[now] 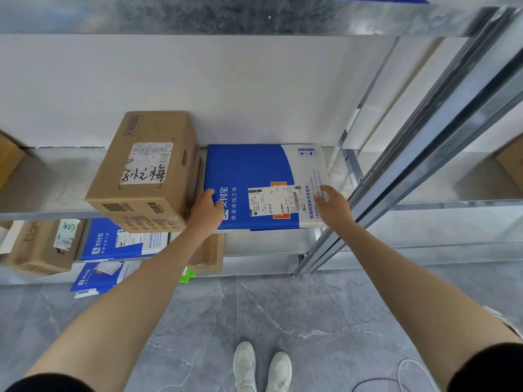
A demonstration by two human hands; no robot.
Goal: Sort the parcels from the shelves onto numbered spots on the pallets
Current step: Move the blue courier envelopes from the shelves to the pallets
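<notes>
Reaching for: the parcel (254, 176), which lies flat on the middle shelf (51, 182) straight ahead of me, its near edge jutting a little past the shelf's front lip.
Head view, neighbours: a cardboard box (144, 171) sits just to the parcel's left, touching it or nearly so; the rack's metal upright (376, 193) runs close by on the right.
Left hand: my left hand (205, 207) rests on the near left corner, fingers bent over the blue face. I cannot tell whether they have closed round the edge.
Right hand: my right hand (332, 206) is at the near right edge, fingers spread and loose, gripping nothing.
Look: a wide, thin mailer, mostly bright blue with a white band down its right side, white and blue printed characters, and a white shipping label (268, 200) over an orange patch near the front.
Handling, my guess: light for its size and fairly stiff, like a padded or card-backed envelope. The glossy skin may be slippery, and a one-sided hold could let it sag or bend.
Where to hold: both side edges near the front, thumbs on top and fingers underneath where it overhangs, then draw it straight out, clear of the box.
</notes>
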